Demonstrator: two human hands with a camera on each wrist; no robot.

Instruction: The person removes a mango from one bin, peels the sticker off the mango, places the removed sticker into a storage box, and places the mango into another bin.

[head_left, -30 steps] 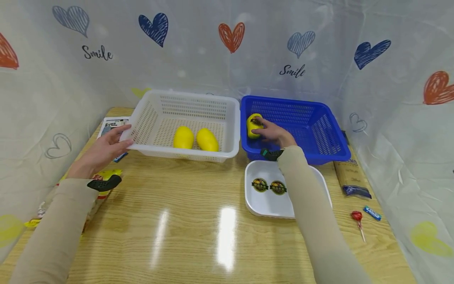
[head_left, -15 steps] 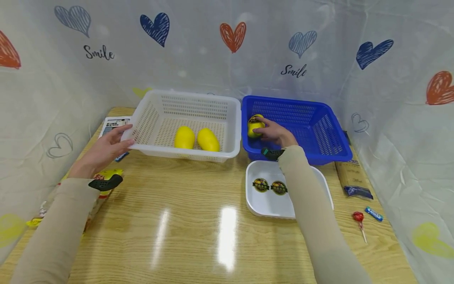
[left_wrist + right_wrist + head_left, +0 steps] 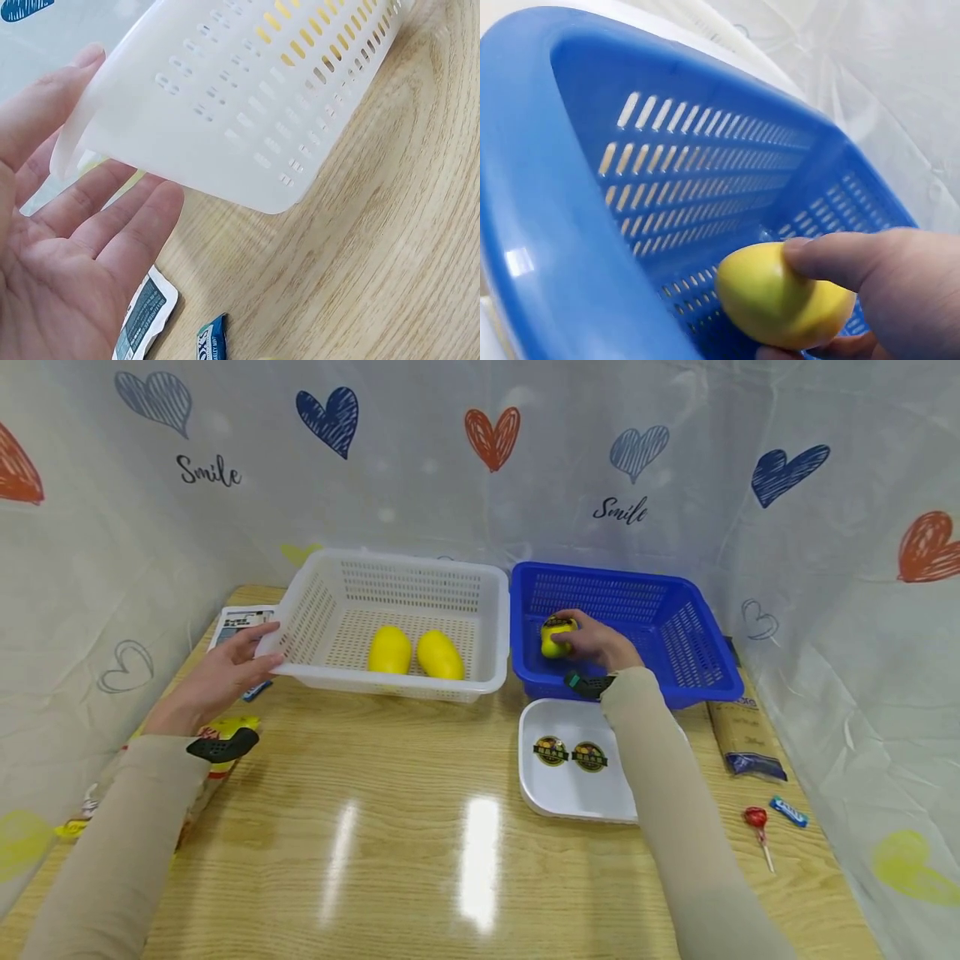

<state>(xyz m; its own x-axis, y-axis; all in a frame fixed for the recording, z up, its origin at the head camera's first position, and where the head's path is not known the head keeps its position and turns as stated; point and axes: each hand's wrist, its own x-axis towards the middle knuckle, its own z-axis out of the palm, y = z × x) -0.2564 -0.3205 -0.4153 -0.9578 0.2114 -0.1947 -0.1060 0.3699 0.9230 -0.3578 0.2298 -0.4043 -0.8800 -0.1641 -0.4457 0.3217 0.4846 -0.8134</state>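
Observation:
A yellow mango [image 3: 556,644] with a dark round label is in my right hand [image 3: 597,641], inside the left part of the blue basket [image 3: 615,587]. In the right wrist view, the thumb lies on top of the mango [image 3: 769,292] and fingertips show beneath it. My left hand [image 3: 213,681] grips the left end of the white basket [image 3: 397,686], its thumb at the rim [image 3: 67,146] and its fingers below. Two more mangoes, one on the left [image 3: 390,650] and one on the right [image 3: 440,655], lie near the front of the white basket.
In front of the blue basket stands a white tray [image 3: 558,793] with two round stickers [image 3: 551,751], partly covered by my right sleeve. Farther right are a brown packet [image 3: 742,735], a red lollipop [image 3: 756,818] and a blue candy [image 3: 789,811]. A snack bag [image 3: 202,793] lies beside my left forearm.
My right hand has moved the mango rightward, away from the blue basket's left wall, and its label has turned toward the top. The left hand and white basket stay put.

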